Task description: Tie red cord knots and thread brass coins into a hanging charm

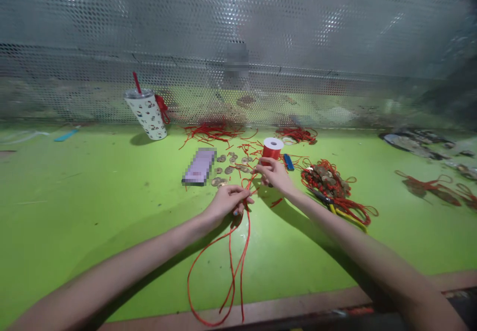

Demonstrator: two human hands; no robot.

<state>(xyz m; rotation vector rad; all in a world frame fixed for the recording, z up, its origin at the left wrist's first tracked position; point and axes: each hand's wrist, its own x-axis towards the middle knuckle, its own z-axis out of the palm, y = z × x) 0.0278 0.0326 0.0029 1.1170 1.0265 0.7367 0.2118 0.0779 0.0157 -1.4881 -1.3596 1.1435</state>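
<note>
Thumb and fingers of my left hand [233, 199] pinch a red cord [234, 266], whose long strands hang in a loop toward the table's front edge. To its right and a little farther away is my right hand [274, 174], its fingers closed together at a thin part of the same cord above the left hand. Just behind the right hand stands a spool of red thread [273, 149] with a white top. Several round metal coins [229, 170] lie on the green table [122, 187] beyond my left hand.
Left of the coins lies a phone [200, 167]; a patterned tumbler [149, 115] with a straw stands behind it. A blue lighter [288, 162] sits by the spool. Yellow-handled pliers [345, 214] rest against a coin-and-cord pile [326, 178]. A perforated metal panel [186, 33] closes off the back.
</note>
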